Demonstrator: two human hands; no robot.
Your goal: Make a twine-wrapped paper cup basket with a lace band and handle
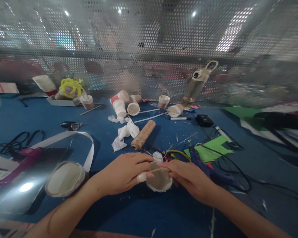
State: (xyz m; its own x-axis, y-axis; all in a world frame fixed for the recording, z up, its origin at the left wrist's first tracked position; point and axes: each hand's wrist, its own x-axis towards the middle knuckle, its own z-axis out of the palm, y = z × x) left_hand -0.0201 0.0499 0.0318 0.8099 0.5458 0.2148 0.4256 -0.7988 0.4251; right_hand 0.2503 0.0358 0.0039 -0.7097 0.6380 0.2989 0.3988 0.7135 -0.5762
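1. As the head view looks down over a blue table (186,215), the two hands meet at a small paper cup (161,183) near its front edge, the cup's mouth facing up toward the camera; whether its base rests on the table cannot be told
2. In the same view, the left hand (129,172) is at the cup's left rim, thumb and fingers closed together on one end of a thin string (160,169), with a pale wrap (141,177) around one digit
3. The right hand (188,177) is at the opposite rim, its fingertips clamped on the other end of the string, which runs across the cup's mouth; some of its fingers are hidden
4. Just beyond the hands lie a roll of twine (143,135), crumpled white tissue (125,134) touching or nearly touching it, and yellow-handled scissors (180,154), partly covered
5. Beside the left forearm, a larger cup (66,178) opens upward, and a white strip (89,152) curves behind it
6. To the right is a piece of green paper (215,148) with a dark cable across it
7. Farther back, a little cup with a looped handle (164,101) stands upright, several other cups lie tipped over, and a clear bottle (195,87) leans at the perforated screen (149,39)
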